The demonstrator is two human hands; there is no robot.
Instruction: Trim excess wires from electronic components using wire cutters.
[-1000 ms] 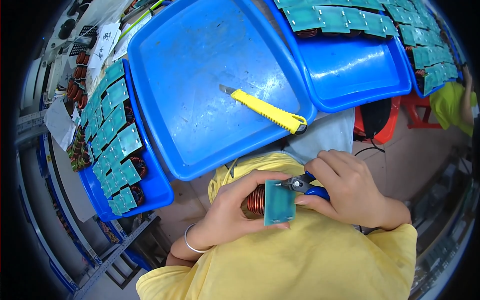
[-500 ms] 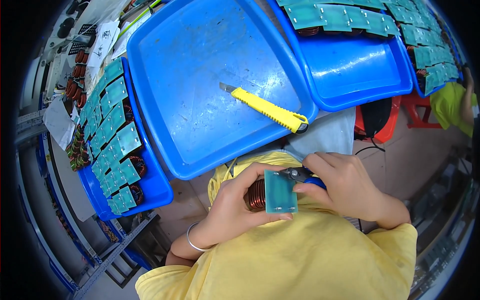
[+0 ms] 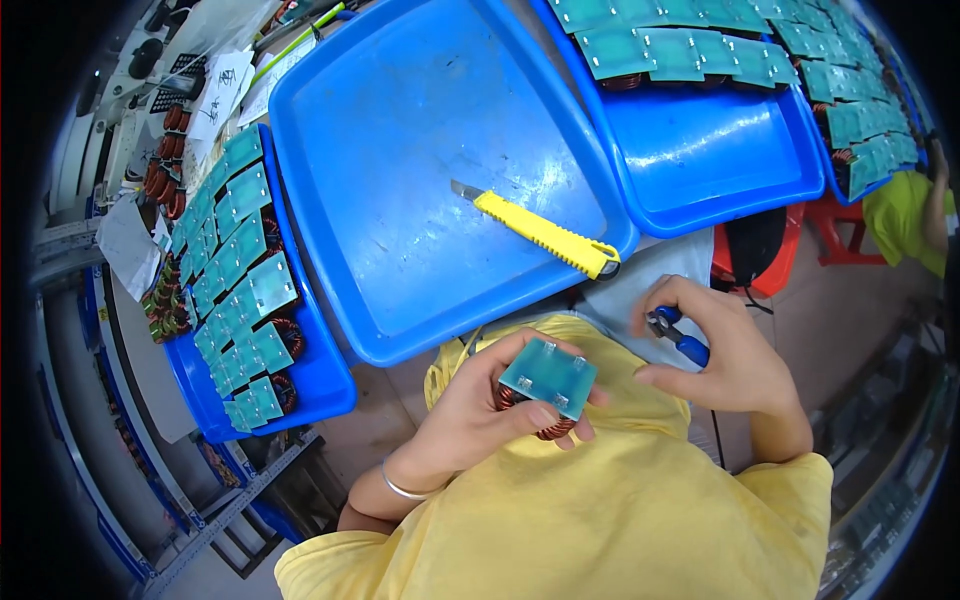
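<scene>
Board (image 3: 550, 374) newly face-up, lengthwise aslant, left hand (image 3: 472, 402) pinching it, right hand (image 3: 735, 345) around cutters (image 3: 689, 346)

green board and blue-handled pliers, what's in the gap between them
Yellow cloth shows between the green board and the blue-handled pliers in the head view.

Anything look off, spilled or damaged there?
Just the yellow utility knife: it lies slantwise in the big blue tray with its blade out, a possible cut risk. No damage shows on the green board in the left hand.
</scene>
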